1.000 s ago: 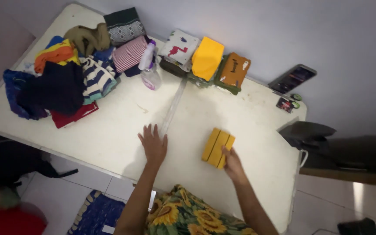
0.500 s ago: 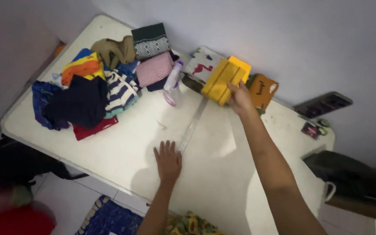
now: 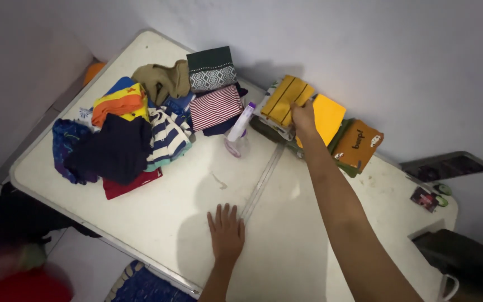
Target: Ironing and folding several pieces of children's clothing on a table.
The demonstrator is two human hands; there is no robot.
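My right hand (image 3: pixel 303 118) reaches to the back of the white folding table (image 3: pixel 157 218) and grips a folded yellow garment with dark stripes (image 3: pixel 286 99). It rests the garment on top of a folded white printed cloth by the wall. A plain folded yellow garment (image 3: pixel 326 118) and an orange-brown one (image 3: pixel 360 144) lie just to the right. My left hand (image 3: pixel 226 232) lies flat on the table near its front edge, fingers spread, holding nothing.
A pile of unfolded clothes (image 3: pixel 119 140) covers the table's left part, with folded striped and patterned pieces (image 3: pixel 213 89) behind it. A spray bottle (image 3: pixel 238 133) stands mid-table. A phone (image 3: pixel 445 166) and small items (image 3: pixel 429 197) lie at the right.
My right hand carried the striped yellow garment from the table's front to the folded stack at the wall and set it down there. The left hand stayed flat.
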